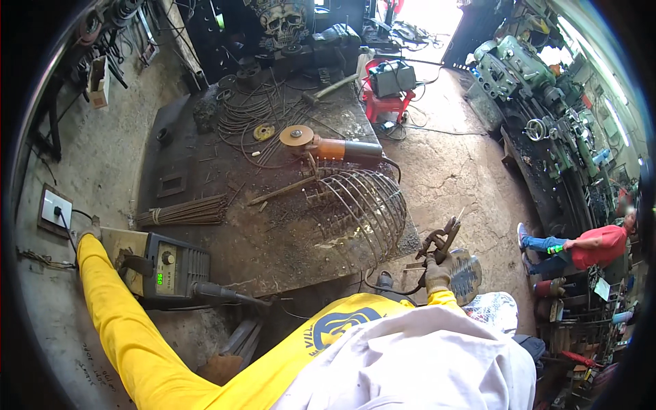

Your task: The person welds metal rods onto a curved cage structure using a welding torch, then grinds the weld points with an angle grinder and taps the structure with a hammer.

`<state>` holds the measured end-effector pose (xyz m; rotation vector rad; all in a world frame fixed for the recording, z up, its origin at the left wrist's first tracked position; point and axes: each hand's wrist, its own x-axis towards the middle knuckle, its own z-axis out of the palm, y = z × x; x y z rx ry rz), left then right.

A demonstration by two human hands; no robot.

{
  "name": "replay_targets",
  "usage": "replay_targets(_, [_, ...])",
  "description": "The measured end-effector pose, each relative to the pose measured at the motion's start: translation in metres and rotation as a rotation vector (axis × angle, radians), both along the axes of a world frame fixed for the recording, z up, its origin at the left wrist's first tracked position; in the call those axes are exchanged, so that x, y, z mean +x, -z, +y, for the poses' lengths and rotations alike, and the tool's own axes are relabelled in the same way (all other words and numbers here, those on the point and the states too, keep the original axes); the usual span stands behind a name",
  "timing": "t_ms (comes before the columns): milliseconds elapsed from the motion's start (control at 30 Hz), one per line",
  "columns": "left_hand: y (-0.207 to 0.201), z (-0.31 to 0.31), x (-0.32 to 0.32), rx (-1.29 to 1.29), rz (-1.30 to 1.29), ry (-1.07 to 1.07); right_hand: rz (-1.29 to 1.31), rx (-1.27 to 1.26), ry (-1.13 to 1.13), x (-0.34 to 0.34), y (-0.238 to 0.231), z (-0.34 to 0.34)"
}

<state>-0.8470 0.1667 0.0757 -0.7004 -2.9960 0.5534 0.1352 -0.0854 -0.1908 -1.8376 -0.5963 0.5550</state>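
Observation:
My left arm in a yellow sleeve reaches to the rear of a welding machine [179, 263] with a lit green display. My gloved left hand [89, 238] is at its back edge by the wall; its fingers are mostly hidden. At the right, my gloved right hand [437, 275] is closed around an electrode holder [444, 239], with a thin rod sticking up from its jaws. Beside that hand is a rounded, slotted metal piece [467, 279]; whether I hold it too, I cannot tell. A curved cage of metal bars [365, 205] rests on the workbench [266, 239].
An angle grinder [335, 147], bundled rods [188, 210], a hammer [331, 89] and coiled cable [249, 113] lie on the bench. A red stool [386, 102] carries a grey box. A lathe [540, 102] and a person in red [598, 246] are at the right.

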Motion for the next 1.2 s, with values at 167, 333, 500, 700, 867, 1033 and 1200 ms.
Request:
replay_targets(167, [0.022, -0.003, -0.024, 0.051, 0.019, 0.0, -0.017, -0.019, 0.003, -0.016, -0.032, 0.005])
replay_targets(333, [0.039, -0.004, -0.039, 0.071, 0.043, -0.007, -0.193, 0.006, -0.041, 0.012, 0.002, -0.018])
replay_targets(500, [0.041, -0.021, -0.065, 0.093, 0.074, -0.036, -0.038, 0.051, 0.048, 0.019, 0.023, -0.029])
replay_targets(700, [0.03, -0.014, -0.085, 0.127, 0.114, -0.034, -0.001, -0.001, 0.131, 0.023, 0.022, -0.028])
replay_targets(867, [0.049, -0.025, -0.068, 0.113, 0.07, -0.04, -0.179, -0.069, 0.064, 0.021, 0.011, -0.023])
replay_targets(1033, [0.038, -0.033, -0.064, 0.128, 0.065, -0.041, -0.162, -0.092, 0.042, 0.016, 0.0, -0.02])
replay_targets(1200, [0.034, -0.033, -0.064, 0.133, 0.063, -0.027, -0.108, -0.07, 0.076, 0.016, 0.002, -0.02])
